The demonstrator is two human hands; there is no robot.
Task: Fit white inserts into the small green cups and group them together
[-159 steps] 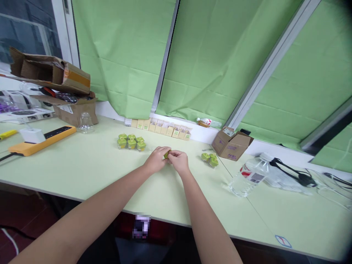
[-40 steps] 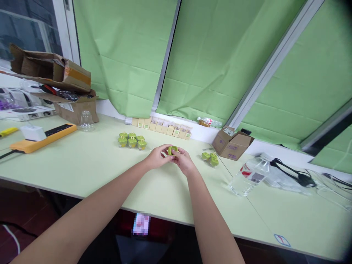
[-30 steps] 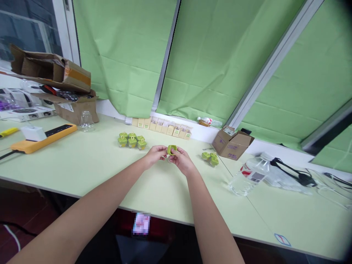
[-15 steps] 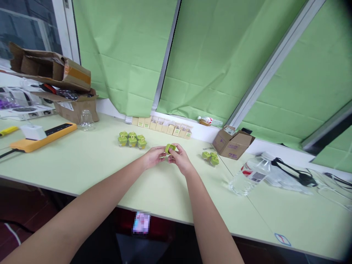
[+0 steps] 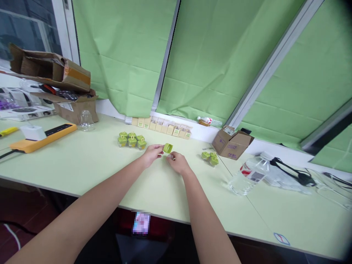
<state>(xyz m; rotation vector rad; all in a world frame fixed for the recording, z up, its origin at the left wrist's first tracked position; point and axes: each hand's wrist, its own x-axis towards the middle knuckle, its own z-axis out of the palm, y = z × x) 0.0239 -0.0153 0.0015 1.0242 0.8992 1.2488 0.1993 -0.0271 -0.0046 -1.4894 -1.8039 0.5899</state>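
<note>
A small green square lid (image 5: 168,148) is pinched at its left side by the fingers of my left hand (image 5: 151,154), its hollow side showing. Just below and to the right of the lid, my right hand (image 5: 178,162) is closed, with a small pale piece at its fingertips that I cannot make out. To the left stand several small clear containers with green lids (image 5: 132,140) in a tight group. Another small group of green-lidded containers (image 5: 213,160) is to the right of my hands.
Small cardboard boxes (image 5: 164,128) line the table's back edge. On the right are an open carton (image 5: 232,143), a large water bottle (image 5: 251,174) and a headset (image 5: 305,179). An orange power strip (image 5: 59,134), a clear plastic dome (image 5: 86,122) and stacked cartons (image 5: 74,75) occupy the left.
My right hand has come off the green lid and moved slightly down, its fingers now closed. The lid stays in my left hand, turned and shifted slightly left.
</note>
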